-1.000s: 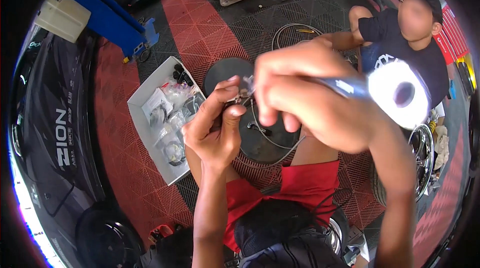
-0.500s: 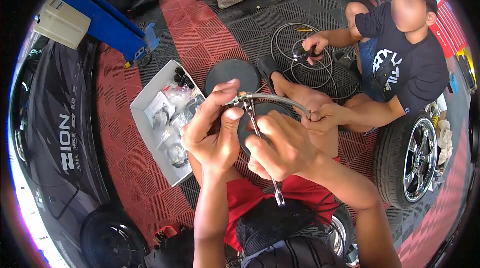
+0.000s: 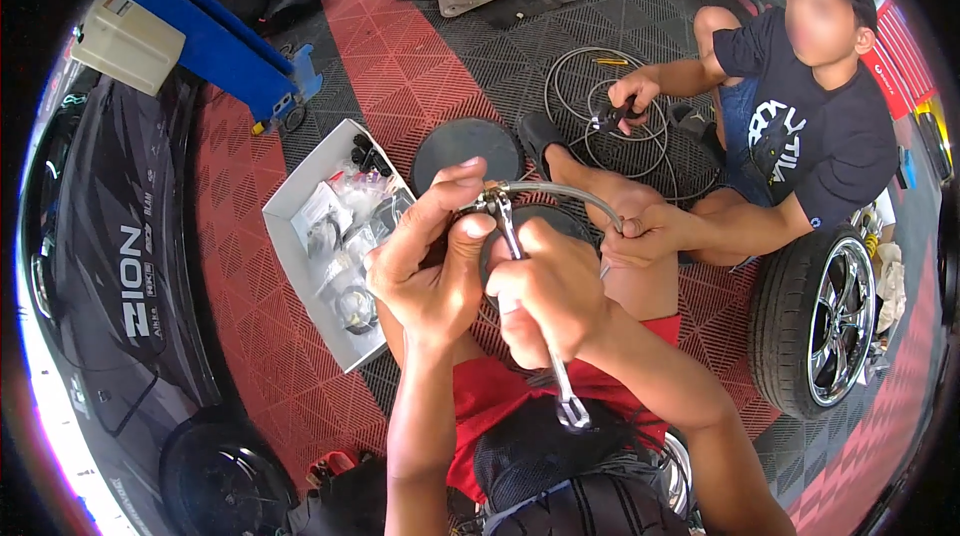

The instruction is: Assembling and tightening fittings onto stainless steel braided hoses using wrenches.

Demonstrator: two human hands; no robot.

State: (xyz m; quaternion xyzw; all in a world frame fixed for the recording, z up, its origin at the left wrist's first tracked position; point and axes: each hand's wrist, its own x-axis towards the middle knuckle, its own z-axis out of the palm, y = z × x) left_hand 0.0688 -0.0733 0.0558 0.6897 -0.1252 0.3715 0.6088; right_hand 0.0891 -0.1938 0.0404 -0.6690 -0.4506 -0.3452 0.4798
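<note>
My left hand [image 3: 425,271] is closed, pinching a small metal fitting [image 3: 490,194] between thumb and fingers. From that fitting a braided hose [image 3: 570,193] arcs to the right. My right hand [image 3: 548,294] is wrapped round the shaft of a shiny wrench [image 3: 509,229]. The wrench's upper end sits at the fitting, beside my left fingertips; its lower open end points down toward my lap. A co-worker's hand [image 3: 650,234] grips the hose farther along, and that person's other hand [image 3: 632,99] holds a dark hand tool [image 3: 615,119].
Left of my hands stands a white box [image 3: 325,311] of bagged parts. Black round pads [image 3: 466,151] lie ahead on the tiled floor. Coiled hose [image 3: 590,71] rests near the co-worker. At right is a chrome wheel [image 3: 835,321]; a blue post [image 3: 215,31] rises at far left.
The wrench has turned a little; its lower end has shifted down and right. My right hand has turned slightly with it, while my left hand stays almost in place.
</note>
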